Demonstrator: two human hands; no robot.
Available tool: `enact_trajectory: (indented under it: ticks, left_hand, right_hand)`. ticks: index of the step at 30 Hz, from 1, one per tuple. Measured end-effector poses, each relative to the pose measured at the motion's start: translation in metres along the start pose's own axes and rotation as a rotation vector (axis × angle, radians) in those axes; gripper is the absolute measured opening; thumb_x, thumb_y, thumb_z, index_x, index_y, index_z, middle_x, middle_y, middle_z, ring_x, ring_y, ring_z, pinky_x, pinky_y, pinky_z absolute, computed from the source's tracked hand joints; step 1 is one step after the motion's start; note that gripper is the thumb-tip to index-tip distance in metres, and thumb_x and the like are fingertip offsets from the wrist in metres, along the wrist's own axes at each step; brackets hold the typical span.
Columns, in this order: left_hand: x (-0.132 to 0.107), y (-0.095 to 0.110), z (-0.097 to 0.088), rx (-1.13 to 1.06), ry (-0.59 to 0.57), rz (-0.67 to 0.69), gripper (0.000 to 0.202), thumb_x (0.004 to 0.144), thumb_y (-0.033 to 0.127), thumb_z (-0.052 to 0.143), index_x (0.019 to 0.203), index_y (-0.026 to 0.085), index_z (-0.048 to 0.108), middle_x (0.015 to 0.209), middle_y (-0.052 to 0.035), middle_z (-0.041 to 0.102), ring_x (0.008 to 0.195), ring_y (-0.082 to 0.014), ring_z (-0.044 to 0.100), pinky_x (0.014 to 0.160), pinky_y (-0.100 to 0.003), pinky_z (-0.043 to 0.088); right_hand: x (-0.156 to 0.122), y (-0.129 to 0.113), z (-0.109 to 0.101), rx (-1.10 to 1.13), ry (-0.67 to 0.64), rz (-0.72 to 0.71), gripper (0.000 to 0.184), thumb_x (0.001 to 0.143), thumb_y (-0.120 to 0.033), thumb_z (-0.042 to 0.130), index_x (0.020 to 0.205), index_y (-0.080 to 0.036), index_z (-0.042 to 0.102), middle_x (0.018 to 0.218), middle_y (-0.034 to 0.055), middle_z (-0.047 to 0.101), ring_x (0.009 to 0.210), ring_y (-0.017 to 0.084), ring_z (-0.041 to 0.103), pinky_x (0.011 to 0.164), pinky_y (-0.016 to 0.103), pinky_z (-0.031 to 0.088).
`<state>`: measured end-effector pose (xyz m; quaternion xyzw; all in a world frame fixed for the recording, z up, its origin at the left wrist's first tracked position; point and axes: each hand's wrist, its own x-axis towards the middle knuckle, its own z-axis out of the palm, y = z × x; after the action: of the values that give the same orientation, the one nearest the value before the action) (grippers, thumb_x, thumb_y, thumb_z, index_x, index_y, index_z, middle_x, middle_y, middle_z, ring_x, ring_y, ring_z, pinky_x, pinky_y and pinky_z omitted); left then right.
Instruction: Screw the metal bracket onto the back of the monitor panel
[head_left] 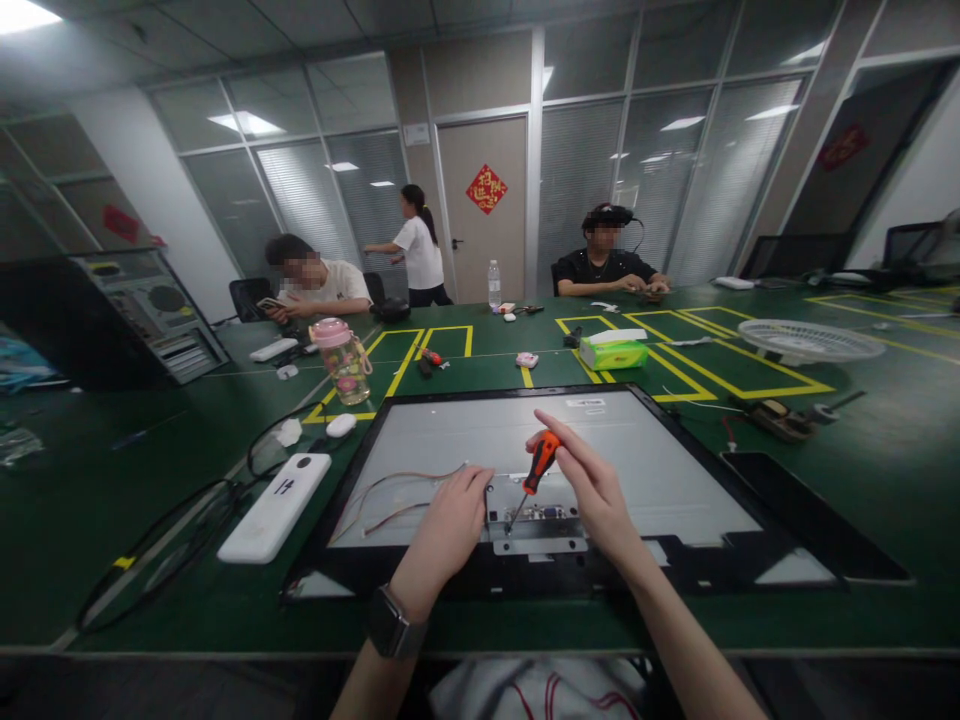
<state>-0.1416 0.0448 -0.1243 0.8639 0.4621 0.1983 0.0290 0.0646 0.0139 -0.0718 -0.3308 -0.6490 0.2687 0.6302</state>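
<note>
A flat display panel (420,437) lies back-up before me, its pale metal back framed in black. Near its front edge sits a metal bracket (536,547) carrying a row of port connectors (551,513). My right hand (596,485) has an orange-and-black screwdriver (541,462) by the handle, between thumb and straightened fingers. The screwdriver tilts, its tip down at the bracket's left part. My left hand (454,508) grips the bracket's left edge, fingers together, fingertips partly hidden. Thin wires (397,515) run across the panel beside it.
A white power bank (275,508) and black cables (176,540) lie left. Behind stand a pink-lidded bottle (343,365) and green tissue pack (615,352). Right are a dark flat panel (814,515), a tool (780,418) and a white basket (810,340). Several people are across the table.
</note>
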Motion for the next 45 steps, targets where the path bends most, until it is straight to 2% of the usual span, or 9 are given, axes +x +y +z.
enact_trajectory:
  ticks: [2,7,12,18,26,30,34,40,45]
  left_hand:
    - [0.0,0.0,-0.001,-0.001,-0.002,0.0,0.046,0.094,0.004,0.035,0.133,0.017,0.054,0.132,-0.011,0.061,0.124,-0.0239,0.057,0.108,-0.043,0.046]
    - [0.0,0.002,-0.004,-0.005,-0.01,0.004,0.045,0.094,0.003,0.036,0.133,0.016,0.054,0.13,-0.0115,0.062,0.121,-0.0236,0.058,0.108,-0.042,0.046]
    - [0.0,0.002,-0.003,0.002,-0.006,0.003,0.046,0.093,0.003,0.035,0.132,0.017,0.054,0.13,-0.0106,0.062,0.121,-0.0231,0.059,0.108,-0.042,0.046]
    - [0.0,0.001,-0.002,0.002,0.002,0.003,0.045,0.093,0.004,0.035,0.131,0.018,0.054,0.13,-0.0104,0.062,0.122,-0.023,0.059,0.108,-0.042,0.046]
    - [0.0,0.002,-0.004,0.011,-0.022,0.001,0.045,0.094,0.004,0.036,0.133,0.017,0.054,0.133,-0.0109,0.061,0.125,-0.0231,0.057,0.11,-0.041,0.045]
    - [0.0,0.002,-0.003,0.016,-0.008,-0.001,0.045,0.094,0.004,0.036,0.132,0.017,0.054,0.132,-0.0108,0.061,0.126,-0.0227,0.057,0.11,-0.042,0.044]
    - [-0.001,0.002,-0.003,0.009,-0.002,0.01,0.045,0.094,0.004,0.035,0.132,0.016,0.054,0.132,-0.0119,0.061,0.125,-0.0231,0.057,0.11,-0.043,0.045]
    - [-0.001,0.002,-0.003,0.008,0.016,0.016,0.044,0.094,0.005,0.035,0.132,0.018,0.054,0.13,-0.0108,0.062,0.122,-0.0226,0.058,0.108,-0.043,0.046]
    - [-0.001,0.0,-0.001,-0.003,0.015,0.014,0.044,0.094,0.006,0.035,0.132,0.018,0.054,0.132,-0.0113,0.061,0.123,-0.0226,0.058,0.109,-0.043,0.046]
  right_hand:
    - [0.0,0.0,-0.001,0.035,-0.009,0.023,0.035,0.102,-0.031,0.046,0.133,-0.03,0.062,0.104,0.0053,0.072,0.097,0.02,0.068,0.09,0.037,0.052]
    - [0.0,0.001,0.0,-0.003,0.074,-0.049,0.019,0.09,-0.029,0.068,0.108,-0.029,0.075,0.094,0.0033,0.068,0.089,0.02,0.065,0.082,0.034,0.052]
    - [0.001,-0.004,-0.002,0.054,0.03,-0.002,0.026,0.098,-0.03,0.054,0.118,-0.028,0.071,0.108,0.0069,0.071,0.101,0.022,0.066,0.09,0.039,0.052]
    - [0.002,0.0,-0.004,0.134,0.107,0.04,0.012,0.086,-0.035,0.072,0.092,-0.027,0.078,0.089,0.0041,0.064,0.085,0.02,0.063,0.074,0.033,0.053]
    - [0.002,0.006,-0.005,0.318,-0.036,0.15,0.021,0.095,-0.04,0.06,0.105,-0.029,0.075,0.102,0.0053,0.071,0.101,0.022,0.066,0.091,0.038,0.051]
    - [0.001,0.005,-0.005,0.341,-0.077,0.16,0.018,0.09,-0.038,0.068,0.105,-0.031,0.076,0.102,0.0031,0.069,0.095,0.02,0.068,0.088,0.034,0.054]
    - [0.0,0.006,-0.005,0.335,-0.1,0.202,0.025,0.094,-0.04,0.062,0.115,-0.03,0.072,0.105,0.0058,0.071,0.1,0.021,0.067,0.095,0.039,0.053]
    - [0.002,0.005,-0.005,0.375,-0.109,0.13,0.015,0.089,-0.039,0.069,0.096,-0.029,0.076,0.099,0.0036,0.066,0.094,0.02,0.066,0.091,0.039,0.055]
    - [0.002,0.002,-0.004,0.345,-0.117,0.187,0.026,0.096,-0.042,0.057,0.113,-0.028,0.072,0.103,0.007,0.071,0.1,0.023,0.067,0.092,0.041,0.055]
